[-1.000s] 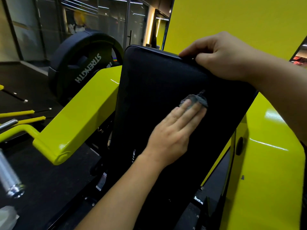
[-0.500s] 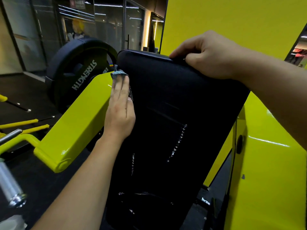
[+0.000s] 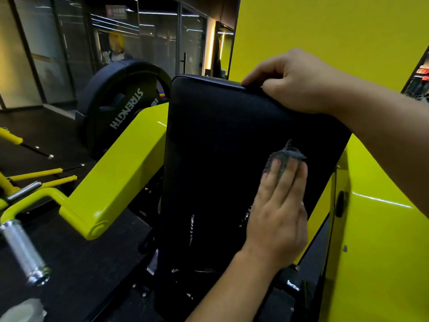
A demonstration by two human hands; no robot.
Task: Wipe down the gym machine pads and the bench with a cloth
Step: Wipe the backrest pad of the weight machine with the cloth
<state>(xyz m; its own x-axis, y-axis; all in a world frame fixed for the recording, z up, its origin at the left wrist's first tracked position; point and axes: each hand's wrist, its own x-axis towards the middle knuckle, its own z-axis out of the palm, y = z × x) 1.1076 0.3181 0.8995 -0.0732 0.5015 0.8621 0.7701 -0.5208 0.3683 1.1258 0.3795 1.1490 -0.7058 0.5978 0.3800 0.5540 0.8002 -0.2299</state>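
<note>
Pressing small grey knitted cloth (image 3: 285,159) flat-fingered with left hand (image 3: 277,212) against right side of upright black padded backrest (image 3: 216,159), evidently mid-wipe. Gripping pad's top edge with curled right hand (image 3: 294,82), likely for steadying.

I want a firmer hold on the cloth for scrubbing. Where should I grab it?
Judging by its pose, pinch the bunched tuft of the cloth poking past the left hand's fingertips, coming from above; the rest lies flat on the pad under the fingers.
</note>
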